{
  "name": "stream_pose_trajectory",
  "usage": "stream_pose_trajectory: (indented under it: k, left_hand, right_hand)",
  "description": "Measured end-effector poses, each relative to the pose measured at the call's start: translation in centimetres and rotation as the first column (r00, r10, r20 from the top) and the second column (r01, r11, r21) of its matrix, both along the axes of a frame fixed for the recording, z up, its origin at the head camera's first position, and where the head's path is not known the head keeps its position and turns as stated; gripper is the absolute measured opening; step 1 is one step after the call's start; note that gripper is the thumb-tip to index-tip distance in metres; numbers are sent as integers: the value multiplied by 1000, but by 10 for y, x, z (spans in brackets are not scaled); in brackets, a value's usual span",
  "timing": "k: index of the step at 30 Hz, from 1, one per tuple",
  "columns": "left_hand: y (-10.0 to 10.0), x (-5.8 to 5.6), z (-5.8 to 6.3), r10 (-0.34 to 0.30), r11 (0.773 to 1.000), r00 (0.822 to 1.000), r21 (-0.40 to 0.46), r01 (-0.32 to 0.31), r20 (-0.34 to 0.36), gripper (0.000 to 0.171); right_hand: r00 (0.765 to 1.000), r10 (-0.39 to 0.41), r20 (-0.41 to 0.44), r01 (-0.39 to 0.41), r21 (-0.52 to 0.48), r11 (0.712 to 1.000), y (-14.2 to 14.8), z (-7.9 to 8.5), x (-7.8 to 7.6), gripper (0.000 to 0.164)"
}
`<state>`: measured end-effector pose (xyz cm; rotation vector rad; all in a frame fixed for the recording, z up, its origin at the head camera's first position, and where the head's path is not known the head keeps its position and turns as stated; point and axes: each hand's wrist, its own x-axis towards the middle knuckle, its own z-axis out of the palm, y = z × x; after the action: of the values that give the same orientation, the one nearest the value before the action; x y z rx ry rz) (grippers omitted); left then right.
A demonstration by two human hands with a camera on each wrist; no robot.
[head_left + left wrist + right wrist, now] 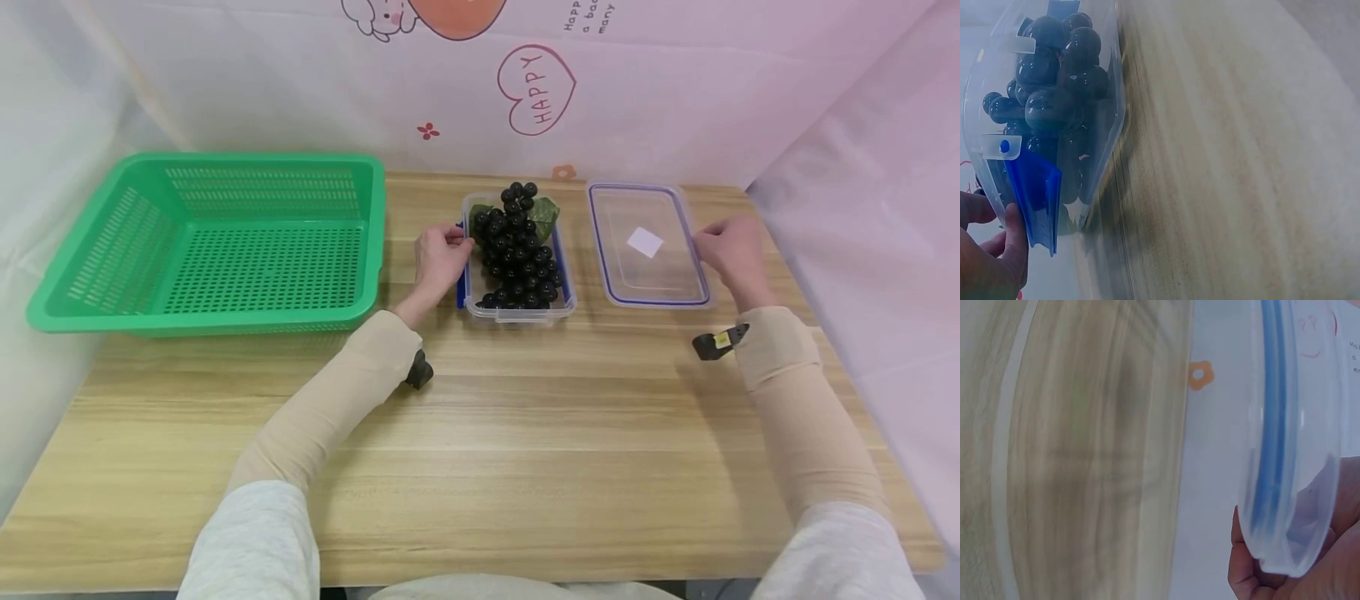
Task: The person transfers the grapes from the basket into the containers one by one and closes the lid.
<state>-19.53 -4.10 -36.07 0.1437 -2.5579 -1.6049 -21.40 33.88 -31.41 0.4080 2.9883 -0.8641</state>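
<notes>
A clear plastic food container point(525, 316) with blue clips stands near the back middle of the table. In it lies a bunch of dark artificial grapes point(516, 254) with green leaves, part of it rising above the back rim. My left hand point(441, 257) pinches the container's left rim, beside a hanging blue clip point(1038, 194). To the right, a clear lid point(618, 271) with a blue seal and a white label is held by its right edge in my right hand point(733, 248). The right wrist view shows the lid raised off the tabletop, fingers behind its edge.
A green slotted basket point(258, 158) takes up the left back of the wooden table point(510, 467). Printed white cloth point(300, 83) hangs behind the table, and plain cloth borders both sides.
</notes>
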Motion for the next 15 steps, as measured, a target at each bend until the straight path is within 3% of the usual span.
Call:
stream_pose_trajectory:
  k: [15]
  left_hand:
    - [2, 8, 5, -30, 999, 999, -40, 29, -20, 25]
  right_hand:
    - [997, 66, -30, -66, 1, 998, -35, 18, 3, 43]
